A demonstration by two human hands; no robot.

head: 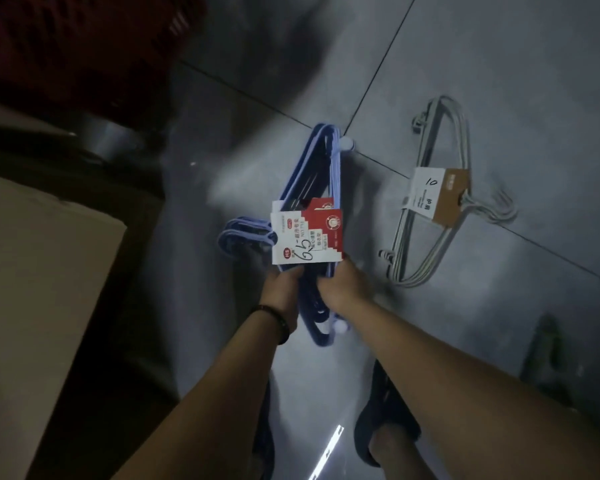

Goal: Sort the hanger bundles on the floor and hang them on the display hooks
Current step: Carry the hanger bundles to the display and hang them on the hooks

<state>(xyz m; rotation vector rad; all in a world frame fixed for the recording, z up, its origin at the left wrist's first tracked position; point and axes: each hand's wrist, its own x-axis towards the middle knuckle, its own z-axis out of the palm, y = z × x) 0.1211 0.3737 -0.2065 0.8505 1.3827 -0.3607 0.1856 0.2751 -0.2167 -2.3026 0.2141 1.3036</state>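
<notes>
1. Both hands close on the blue hanger bundle (321, 188) above the grey tiled floor (499, 81): the left hand (284, 289) has its fingers curled tight around the lower bars just under the paper labels, and the right hand (340, 285) clamps the same bars beside it.
2. The two-handed hold likely keeps several bundles stacked and aligned (their red-and-white price cards (305, 233) overlap like fanned cards), so the hooks (243, 233) at the left can be offered to a display hook together.
3. The blue hangers look like smooth moulded plastic, triangular in outline, with rounded pale knobs at the shoulders.
4. A second set, the grey hanger bundle (437, 188), lies flat on the floor well apart to the right, thin-barred with a brown-and-white card sleeve marked "10"; it appears unsorted.
5. A pale cardboard box (42, 271) stands at the left; no display hooks are in view.
</notes>
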